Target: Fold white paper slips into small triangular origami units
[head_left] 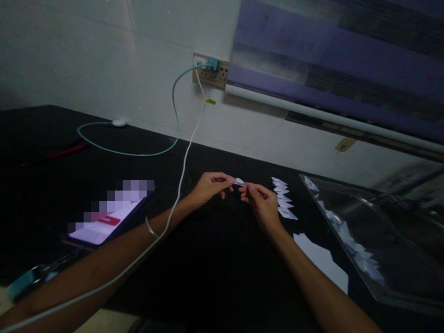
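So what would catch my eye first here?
Both hands meet mid-table: the left hand and right hand pinch a small white paper piece between them. Just right of them lies a row of folded white papers, and at the left a lit phone glows on the dark table.

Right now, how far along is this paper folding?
Done: a row of folded pieces lies on the black table beside the right hand. In hand: the left hand and right hand pinch one small white piece between them. Left: flat white sheets lie unfolded by the right forearm.
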A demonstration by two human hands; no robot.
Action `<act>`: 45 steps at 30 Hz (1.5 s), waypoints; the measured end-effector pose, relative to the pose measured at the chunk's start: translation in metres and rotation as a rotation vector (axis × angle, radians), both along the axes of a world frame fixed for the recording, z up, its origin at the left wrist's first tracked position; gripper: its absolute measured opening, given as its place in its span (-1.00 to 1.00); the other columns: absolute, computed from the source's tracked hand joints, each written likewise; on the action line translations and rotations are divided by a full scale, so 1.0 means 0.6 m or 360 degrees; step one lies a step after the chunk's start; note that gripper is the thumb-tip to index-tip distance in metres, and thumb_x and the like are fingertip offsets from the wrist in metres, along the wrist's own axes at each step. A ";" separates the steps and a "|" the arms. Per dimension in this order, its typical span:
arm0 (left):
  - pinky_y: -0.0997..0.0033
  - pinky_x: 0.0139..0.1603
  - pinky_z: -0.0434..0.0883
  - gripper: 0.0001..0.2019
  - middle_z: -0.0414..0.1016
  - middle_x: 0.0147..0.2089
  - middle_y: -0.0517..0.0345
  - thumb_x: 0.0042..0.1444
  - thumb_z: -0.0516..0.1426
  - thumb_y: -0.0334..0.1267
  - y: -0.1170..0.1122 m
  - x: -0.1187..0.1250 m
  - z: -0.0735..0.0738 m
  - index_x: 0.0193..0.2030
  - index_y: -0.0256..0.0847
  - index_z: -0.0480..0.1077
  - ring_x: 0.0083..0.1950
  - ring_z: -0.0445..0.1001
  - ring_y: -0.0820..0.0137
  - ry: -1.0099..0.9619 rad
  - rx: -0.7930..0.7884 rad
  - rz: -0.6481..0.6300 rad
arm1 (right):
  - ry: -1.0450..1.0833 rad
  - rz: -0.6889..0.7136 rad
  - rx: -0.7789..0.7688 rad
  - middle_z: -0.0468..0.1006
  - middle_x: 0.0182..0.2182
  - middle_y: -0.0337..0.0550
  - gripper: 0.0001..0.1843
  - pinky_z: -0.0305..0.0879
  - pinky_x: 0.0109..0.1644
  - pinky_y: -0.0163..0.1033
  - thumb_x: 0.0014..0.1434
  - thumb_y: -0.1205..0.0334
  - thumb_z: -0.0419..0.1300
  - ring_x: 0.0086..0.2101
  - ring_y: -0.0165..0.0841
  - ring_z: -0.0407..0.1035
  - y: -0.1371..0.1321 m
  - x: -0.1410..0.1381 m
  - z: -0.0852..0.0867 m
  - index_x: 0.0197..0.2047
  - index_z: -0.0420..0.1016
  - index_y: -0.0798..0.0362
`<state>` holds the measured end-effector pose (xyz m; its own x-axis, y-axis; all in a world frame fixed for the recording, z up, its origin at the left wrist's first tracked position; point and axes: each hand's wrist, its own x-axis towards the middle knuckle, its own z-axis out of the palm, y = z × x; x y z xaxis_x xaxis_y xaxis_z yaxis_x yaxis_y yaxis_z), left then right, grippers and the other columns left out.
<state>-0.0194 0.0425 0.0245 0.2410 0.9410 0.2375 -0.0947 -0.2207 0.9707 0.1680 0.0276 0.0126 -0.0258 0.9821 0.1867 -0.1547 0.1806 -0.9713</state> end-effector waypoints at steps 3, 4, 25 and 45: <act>0.57 -0.53 0.36 -0.75 0.56 -0.32 0.01 0.05 0.27 -0.16 -0.001 0.000 0.001 -0.24 -0.33 0.52 -0.43 0.47 0.49 -0.0011 -0.0015 0.0010 | -0.0022 -0.0014 0.0009 0.66 -0.31 -0.10 -0.67 0.51 -0.22 -0.23 0.06 0.00 0.36 -0.36 -0.37 0.52 -0.001 0.000 0.001 -0.22 0.62 0.07; 0.57 -0.53 0.36 -0.76 0.55 -0.33 0.03 0.05 0.27 -0.17 -0.001 0.001 0.002 -0.26 -0.33 0.52 -0.43 0.47 0.49 -0.0003 -0.0016 0.0009 | -0.0046 -0.0030 0.0025 0.66 -0.31 -0.10 -0.68 0.50 -0.22 -0.23 0.07 0.00 0.35 -0.36 -0.37 0.52 -0.001 0.000 0.002 -0.22 0.62 0.07; 0.52 -0.50 0.39 -0.55 0.60 -0.35 -0.02 0.10 0.23 -0.25 -0.001 -0.002 -0.001 0.11 -0.43 0.41 -0.50 0.46 0.49 0.0064 -0.0004 -0.0102 | -0.0249 -0.0251 0.0145 0.61 -0.49 -0.19 -0.65 0.40 -0.34 -0.22 0.04 0.04 0.36 -0.49 -0.34 0.48 0.008 0.003 -0.011 -0.13 0.56 0.03; 0.58 -0.45 0.34 -0.74 0.61 -0.32 -0.02 0.15 0.21 -0.14 0.005 -0.001 -0.015 -0.26 -0.35 0.56 -0.37 0.53 0.46 0.0369 0.0006 -0.0365 | -0.0250 -0.0123 0.0080 0.58 -0.59 -0.23 -0.80 0.34 -0.42 -0.30 0.01 0.15 0.38 -0.54 -0.37 0.45 -0.005 -0.009 -0.002 -0.35 0.53 0.09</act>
